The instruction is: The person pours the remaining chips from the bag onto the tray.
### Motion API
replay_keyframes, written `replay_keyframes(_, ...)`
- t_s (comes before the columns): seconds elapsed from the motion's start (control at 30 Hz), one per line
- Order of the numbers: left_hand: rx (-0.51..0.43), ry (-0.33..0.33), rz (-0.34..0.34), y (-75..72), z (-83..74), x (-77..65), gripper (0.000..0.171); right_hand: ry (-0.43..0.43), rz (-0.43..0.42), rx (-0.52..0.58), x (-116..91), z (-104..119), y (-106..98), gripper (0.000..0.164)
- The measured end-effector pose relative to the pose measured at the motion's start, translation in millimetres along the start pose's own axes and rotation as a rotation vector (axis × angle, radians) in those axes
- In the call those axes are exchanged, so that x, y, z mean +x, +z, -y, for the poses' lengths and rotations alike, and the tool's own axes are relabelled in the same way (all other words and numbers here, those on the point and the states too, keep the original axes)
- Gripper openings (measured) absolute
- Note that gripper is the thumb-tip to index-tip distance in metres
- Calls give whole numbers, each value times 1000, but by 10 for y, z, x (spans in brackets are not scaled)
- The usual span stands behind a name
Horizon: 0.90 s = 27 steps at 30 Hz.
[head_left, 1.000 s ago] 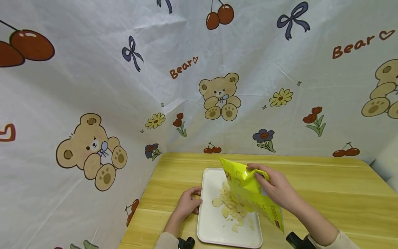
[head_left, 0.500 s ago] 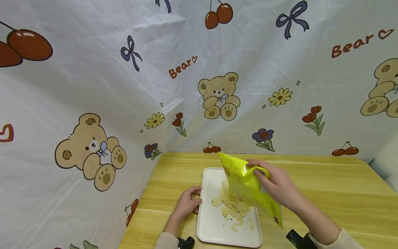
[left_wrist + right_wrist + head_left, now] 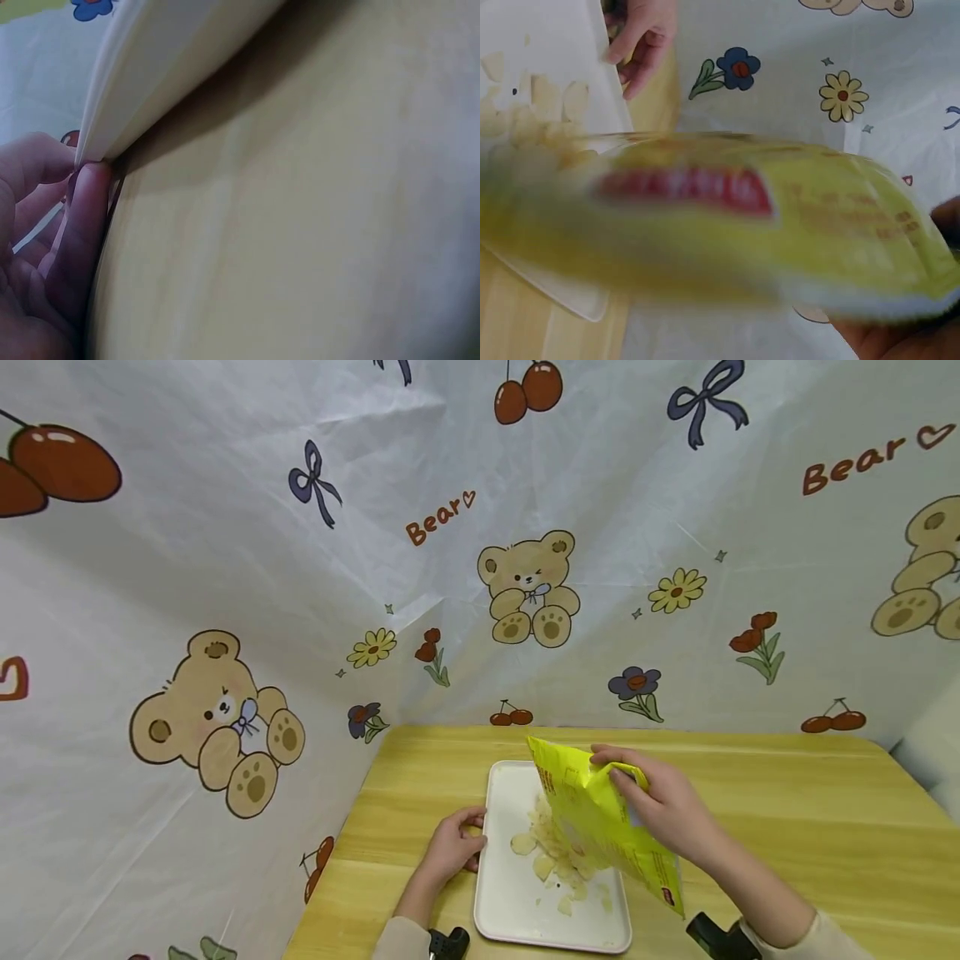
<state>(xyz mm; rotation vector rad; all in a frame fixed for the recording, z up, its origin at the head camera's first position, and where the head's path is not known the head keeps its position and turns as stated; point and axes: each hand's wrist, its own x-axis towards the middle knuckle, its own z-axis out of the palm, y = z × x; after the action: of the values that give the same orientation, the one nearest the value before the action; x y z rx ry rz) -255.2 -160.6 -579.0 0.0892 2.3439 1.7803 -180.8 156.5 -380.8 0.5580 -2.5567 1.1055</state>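
My right hand [image 3: 667, 802] grips the upper end of a yellow chip bag [image 3: 588, 810], tilted over the right side of a white tray [image 3: 551, 931]. Thin pale potato chips [image 3: 543, 867] lie heaped mid-tray, partly covered by the bag, with small broken bits nearer the front. My left hand [image 3: 452, 845] holds the tray's left rim; in the left wrist view its thumb and finger [image 3: 91, 195] pinch the tray edge [image 3: 157, 67]. Blurred, the bag [image 3: 705, 240] fills the middle of the right wrist view and hides much of the tray.
The tray stands on a wooden table [image 3: 787, 843] with yellowish grain. A white sheet [image 3: 570, 693] printed with bears, flowers and cherries hangs behind the table and along its left side. Dark wrist devices [image 3: 450, 943] sit at both cuffs.
The bag and right hand rose slightly, then dropped again, and the bag and chips look motion-blurred now. My left hand stays at the tray's rim.
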Motion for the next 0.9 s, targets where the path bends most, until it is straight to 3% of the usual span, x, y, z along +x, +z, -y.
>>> replay_keyframes(0.23, -5, 4, -1, 1, -32, 10, 49, -52, -30, 12, 5, 5, 2, 24)
replay_keyframes(0.63, -7, 3, -3, 10, -35, 21, 50, -26, -31, 39, -33, -91, 6, 22)
replay_keyframes(0.9, -7, 8, -4, 10, 1, 24, 50, -3, -93, 62, -63, -165, -16, 23)
